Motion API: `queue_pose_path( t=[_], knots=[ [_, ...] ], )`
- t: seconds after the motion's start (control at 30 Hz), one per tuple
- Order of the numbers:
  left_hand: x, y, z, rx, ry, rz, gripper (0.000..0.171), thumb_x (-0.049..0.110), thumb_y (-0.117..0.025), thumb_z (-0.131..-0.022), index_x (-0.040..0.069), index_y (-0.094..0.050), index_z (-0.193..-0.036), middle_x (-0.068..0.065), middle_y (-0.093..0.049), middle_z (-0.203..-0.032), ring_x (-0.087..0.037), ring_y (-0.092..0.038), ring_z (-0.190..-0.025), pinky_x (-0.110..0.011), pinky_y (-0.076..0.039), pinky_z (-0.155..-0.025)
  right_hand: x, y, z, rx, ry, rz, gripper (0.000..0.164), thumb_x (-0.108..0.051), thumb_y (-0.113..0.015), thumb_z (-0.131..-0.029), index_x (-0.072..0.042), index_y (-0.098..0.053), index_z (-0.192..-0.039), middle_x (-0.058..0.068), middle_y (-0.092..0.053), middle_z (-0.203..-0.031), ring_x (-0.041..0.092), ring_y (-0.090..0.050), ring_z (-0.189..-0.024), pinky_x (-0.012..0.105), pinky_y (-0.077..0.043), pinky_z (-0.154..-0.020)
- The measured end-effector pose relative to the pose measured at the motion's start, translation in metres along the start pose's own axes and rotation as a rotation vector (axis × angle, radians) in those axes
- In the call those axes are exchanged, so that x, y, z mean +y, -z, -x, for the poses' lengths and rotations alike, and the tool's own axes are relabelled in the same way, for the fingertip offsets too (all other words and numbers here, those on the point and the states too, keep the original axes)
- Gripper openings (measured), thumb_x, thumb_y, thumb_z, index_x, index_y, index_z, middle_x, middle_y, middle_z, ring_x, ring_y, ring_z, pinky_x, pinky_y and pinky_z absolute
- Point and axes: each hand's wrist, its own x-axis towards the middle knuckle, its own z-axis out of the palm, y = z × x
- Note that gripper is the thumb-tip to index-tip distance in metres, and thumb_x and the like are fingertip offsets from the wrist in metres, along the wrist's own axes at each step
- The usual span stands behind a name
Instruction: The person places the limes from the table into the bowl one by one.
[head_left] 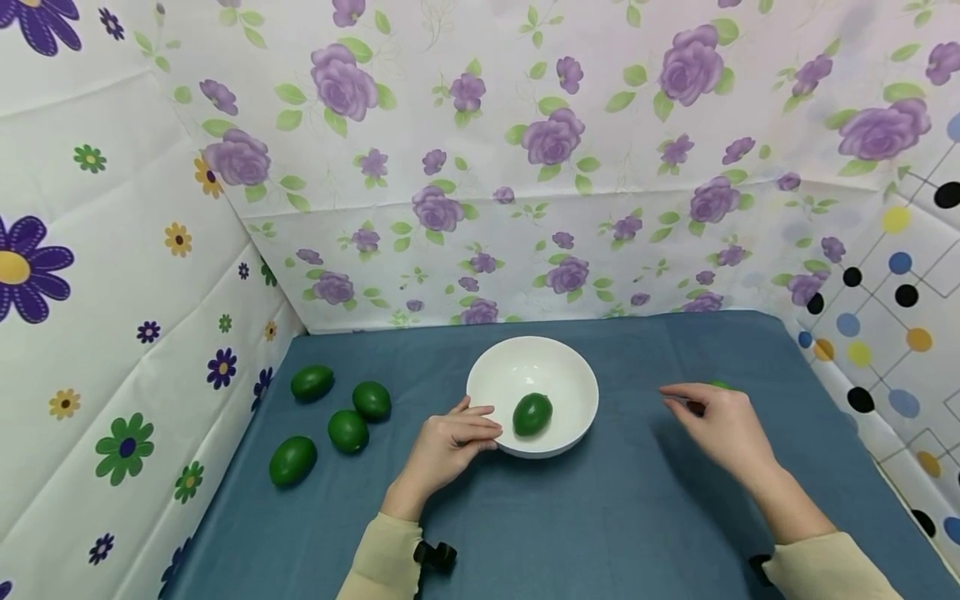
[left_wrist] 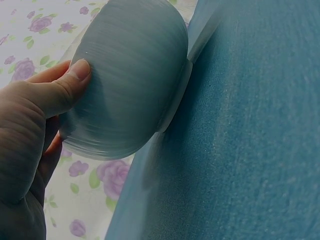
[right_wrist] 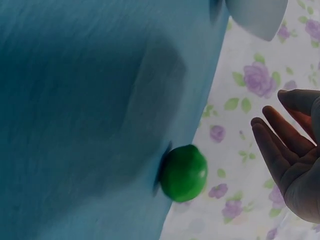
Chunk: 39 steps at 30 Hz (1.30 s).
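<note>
The white bowl (head_left: 579,408) stands on the table with one green lime (head_left: 532,415) inside it. My left hand (head_left: 450,442) pinches the bowl's left rim; in the left wrist view the thumb (left_wrist: 75,82) lies against the outer wall and the other fingers are partly hidden behind it. To the right of the bowl, my right hand (head_left: 716,425) hovers over the table, fingers relaxed and apart, holding nothing. Another lime (right_wrist: 184,173) sits on the cloth near that hand, mostly covered by it in the head view.
Several limes lie at the table's left: one at the back (head_left: 312,382), two close together in the middle (head_left: 348,432) and one nearer the front (head_left: 292,462). A blue cloth (head_left: 570,533) covers the table. Flowered sheets (head_left: 480,167) hang behind and at the left; a dotted one is at the right.
</note>
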Motion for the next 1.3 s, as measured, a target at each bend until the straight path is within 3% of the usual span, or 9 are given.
queue_pose_path(
  t=[0.13, 0.27, 0.37, 0.7, 0.97, 1.3],
  knots=[
    [0.000, 0.000, 0.000, 0.001, -0.001, -0.002, 0.022, 0.004, -0.091, -0.085, 0.010, -0.087, -0.106, 0.001, -0.082, -0.105, -0.016, -0.070, -0.125, -0.047, -0.040, -0.123, 0.012, 0.004, 0.003, -0.024, -0.042, 0.013, 0.024, -0.008, -0.077, -0.099, -0.011, -0.082, -0.123, 0.016, -0.079, -0.110, 0.019, -0.070, -0.075, 0.030, -0.053, -0.055],
    [0.000, -0.001, 0.000, 0.002, -0.001, -0.002, 0.022, 0.004, -0.091, -0.085, 0.009, -0.087, -0.106, 0.001, -0.082, -0.106, -0.016, -0.070, -0.125, -0.048, -0.040, -0.123, 0.025, 0.006, 0.004, -0.028, -0.070, 0.029, 0.027, -0.009, -0.079, -0.099, -0.011, -0.080, -0.125, 0.020, -0.076, -0.121, 0.032, -0.074, -0.088, 0.048, -0.061, -0.065],
    [0.000, -0.001, 0.000, 0.002, -0.001, 0.000, 0.022, 0.004, -0.090, -0.085, 0.009, -0.087, -0.107, 0.001, -0.082, -0.106, -0.016, -0.070, -0.125, -0.049, -0.040, -0.123, 0.034, 0.006, 0.005, -0.035, -0.090, 0.045, 0.029, -0.010, -0.079, -0.099, -0.008, -0.079, -0.127, 0.023, -0.072, -0.131, 0.042, -0.072, -0.103, 0.061, -0.060, -0.076],
    [0.000, -0.001, 0.001, 0.002, 0.002, 0.008, 0.022, 0.004, -0.090, -0.085, 0.008, -0.087, -0.107, 0.000, -0.082, -0.107, -0.017, -0.070, -0.125, -0.048, -0.039, -0.124, 0.056, 0.006, 0.006, -0.093, -0.147, 0.098, 0.041, -0.015, -0.080, -0.099, -0.002, -0.072, -0.137, 0.034, -0.055, -0.147, 0.060, -0.052, -0.130, 0.078, -0.046, -0.096],
    [-0.001, -0.001, 0.000, 0.007, -0.008, 0.012, 0.023, 0.003, -0.091, -0.085, 0.008, -0.087, -0.106, 0.001, -0.082, -0.106, -0.017, -0.070, -0.125, -0.049, -0.040, -0.123, 0.066, 0.005, 0.006, -0.218, -0.215, 0.118, 0.062, -0.024, -0.078, -0.100, -0.004, -0.056, -0.155, 0.043, -0.036, -0.158, 0.069, -0.039, -0.134, 0.084, -0.041, -0.096],
    [-0.001, -0.002, 0.000, 0.013, -0.028, 0.002, 0.023, 0.002, -0.091, -0.083, 0.006, -0.087, -0.105, -0.001, -0.082, -0.105, -0.019, -0.071, -0.123, -0.053, -0.042, -0.121, 0.069, 0.001, 0.004, -0.280, -0.259, 0.119, 0.076, -0.027, -0.077, -0.101, -0.007, -0.041, -0.165, 0.044, -0.020, -0.164, 0.073, -0.036, -0.133, 0.082, -0.046, -0.090]
  ],
)
